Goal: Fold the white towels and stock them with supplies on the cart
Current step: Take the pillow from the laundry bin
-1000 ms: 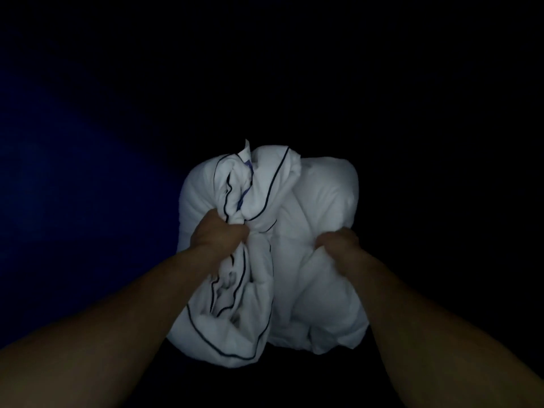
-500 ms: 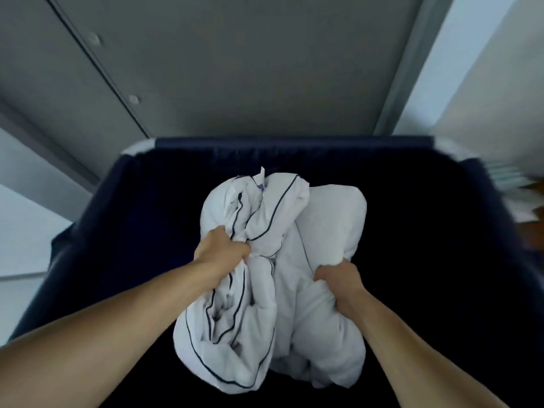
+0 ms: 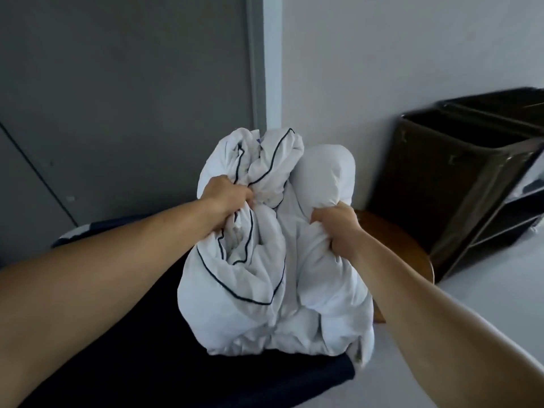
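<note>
Head view: both hands are clenched into fists full of cloth. The left hand (image 3: 228,192) grips the part of the white bundle (image 3: 265,275) edged with dark piping, and the right hand (image 3: 338,228) bunches plain white fabric. The bundle hangs crumpled above the navy hamper (image 3: 103,348), its lower end at the hamper's near right rim. The dark cart (image 3: 459,184) stands well apart, beyond the hamper to the right, with a round wooden top (image 3: 397,240) between them.

The bundle looks like several pieces held only by handfuls. A loose piece could slip out and fall back into the hamper or onto the floor. A trailing end could also catch on the hamper's rim during the carry.
</note>
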A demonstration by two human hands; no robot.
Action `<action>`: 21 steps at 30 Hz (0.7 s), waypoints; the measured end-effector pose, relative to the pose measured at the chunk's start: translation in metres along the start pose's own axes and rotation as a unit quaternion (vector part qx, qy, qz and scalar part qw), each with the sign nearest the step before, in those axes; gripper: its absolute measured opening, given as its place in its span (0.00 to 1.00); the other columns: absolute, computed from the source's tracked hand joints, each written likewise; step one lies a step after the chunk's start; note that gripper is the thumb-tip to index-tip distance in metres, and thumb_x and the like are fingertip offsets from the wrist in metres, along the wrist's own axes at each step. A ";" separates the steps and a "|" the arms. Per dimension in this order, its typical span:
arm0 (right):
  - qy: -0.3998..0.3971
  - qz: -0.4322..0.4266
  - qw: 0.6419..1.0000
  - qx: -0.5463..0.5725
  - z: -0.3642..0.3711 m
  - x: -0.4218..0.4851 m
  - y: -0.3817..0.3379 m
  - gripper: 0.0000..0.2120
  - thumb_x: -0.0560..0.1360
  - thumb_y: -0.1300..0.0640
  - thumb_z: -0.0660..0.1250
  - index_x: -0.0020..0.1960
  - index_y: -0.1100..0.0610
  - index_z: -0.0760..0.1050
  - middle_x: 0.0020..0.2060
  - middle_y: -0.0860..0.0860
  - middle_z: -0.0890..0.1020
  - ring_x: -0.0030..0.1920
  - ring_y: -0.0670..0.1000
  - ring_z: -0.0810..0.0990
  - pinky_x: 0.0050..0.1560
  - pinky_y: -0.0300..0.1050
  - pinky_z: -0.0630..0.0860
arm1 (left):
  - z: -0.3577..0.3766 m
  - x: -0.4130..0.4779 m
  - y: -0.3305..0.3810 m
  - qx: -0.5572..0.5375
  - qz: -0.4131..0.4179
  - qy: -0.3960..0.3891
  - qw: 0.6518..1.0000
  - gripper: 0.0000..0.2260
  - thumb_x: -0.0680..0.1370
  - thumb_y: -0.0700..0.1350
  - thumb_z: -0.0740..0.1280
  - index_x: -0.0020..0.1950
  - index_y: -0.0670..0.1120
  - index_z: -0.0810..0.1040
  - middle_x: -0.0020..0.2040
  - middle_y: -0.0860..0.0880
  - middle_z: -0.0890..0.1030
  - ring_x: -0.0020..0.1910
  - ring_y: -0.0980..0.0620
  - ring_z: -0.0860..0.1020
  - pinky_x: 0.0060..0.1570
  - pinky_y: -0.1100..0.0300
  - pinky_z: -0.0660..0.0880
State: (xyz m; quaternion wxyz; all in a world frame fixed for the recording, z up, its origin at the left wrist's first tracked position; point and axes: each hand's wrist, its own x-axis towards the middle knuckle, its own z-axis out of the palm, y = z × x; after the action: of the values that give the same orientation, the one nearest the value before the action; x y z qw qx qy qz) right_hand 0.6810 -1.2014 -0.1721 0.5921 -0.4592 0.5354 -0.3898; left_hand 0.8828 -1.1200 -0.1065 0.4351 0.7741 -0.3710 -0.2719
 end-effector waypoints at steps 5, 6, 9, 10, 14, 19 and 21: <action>0.033 -0.044 0.998 0.027 -0.109 -0.004 -0.047 0.14 0.65 0.67 0.74 0.49 0.61 0.78 0.44 0.58 0.79 0.45 0.59 0.81 0.44 0.54 0.81 | 0.074 -0.033 0.095 0.009 0.064 -0.016 0.998 0.10 0.65 0.39 0.74 0.44 0.42 0.79 0.40 0.48 0.81 0.36 0.51 0.78 0.29 0.63 0.70; 0.043 -0.047 0.997 0.033 -0.134 -0.002 -0.054 0.10 0.65 0.68 0.73 0.44 0.59 0.77 0.38 0.55 0.78 0.40 0.56 0.79 0.37 0.48 0.79 | 0.093 -0.037 0.114 0.015 0.077 -0.023 0.997 0.10 0.65 0.40 0.74 0.44 0.41 0.79 0.40 0.47 0.81 0.36 0.51 0.78 0.27 0.64 0.69; 0.069 -0.069 0.994 0.052 -0.217 0.011 -0.076 0.10 0.65 0.68 0.71 0.37 0.56 0.73 0.31 0.52 0.74 0.32 0.52 0.75 0.28 0.40 0.72 | 0.157 -0.052 0.173 0.024 0.110 -0.038 0.993 0.10 0.65 0.40 0.74 0.44 0.40 0.80 0.38 0.47 0.80 0.33 0.51 0.76 0.24 0.66 0.68; 0.077 -0.077 0.992 0.060 -0.243 0.016 -0.083 0.10 0.65 0.69 0.71 0.37 0.56 0.74 0.32 0.52 0.75 0.33 0.53 0.76 0.30 0.41 0.73 | 0.179 -0.056 0.191 0.024 0.119 -0.040 0.992 0.09 0.65 0.40 0.74 0.43 0.40 0.80 0.36 0.48 0.79 0.32 0.51 0.76 0.21 0.67 0.67; 0.105 -0.095 0.988 0.058 -0.331 0.047 -0.097 0.10 0.63 0.69 0.71 0.42 0.58 0.77 0.38 0.56 0.78 0.39 0.55 0.80 0.38 0.49 0.77 | 0.253 -0.062 0.235 0.006 0.118 -0.052 0.992 0.05 0.65 0.39 0.72 0.39 0.40 0.80 0.35 0.47 0.79 0.31 0.50 0.76 0.20 0.67 0.66; 0.102 -0.108 0.987 0.055 -0.393 0.102 -0.100 0.11 0.63 0.71 0.71 0.41 0.58 0.78 0.39 0.57 0.80 0.43 0.57 0.81 0.43 0.53 0.79 | 0.299 -0.031 0.240 0.002 0.095 -0.009 0.995 0.05 0.68 0.39 0.72 0.42 0.39 0.80 0.36 0.46 0.80 0.32 0.50 0.76 0.25 0.64 0.66; 0.104 -0.110 0.987 0.055 -0.405 0.130 -0.094 0.12 0.62 0.71 0.70 0.41 0.58 0.77 0.38 0.56 0.80 0.41 0.56 0.80 0.41 0.49 0.77 | 0.306 -0.006 0.233 -0.002 0.084 0.020 0.996 0.05 0.69 0.39 0.71 0.41 0.38 0.81 0.35 0.45 0.80 0.32 0.49 0.76 0.26 0.63 0.68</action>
State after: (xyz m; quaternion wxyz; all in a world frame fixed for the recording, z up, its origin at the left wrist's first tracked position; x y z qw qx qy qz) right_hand 0.2982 -1.4021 -0.1196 0.5108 -0.4392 0.5183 -0.5268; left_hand 0.5726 -1.3401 -0.0472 0.4652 0.7444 -0.4256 -0.2196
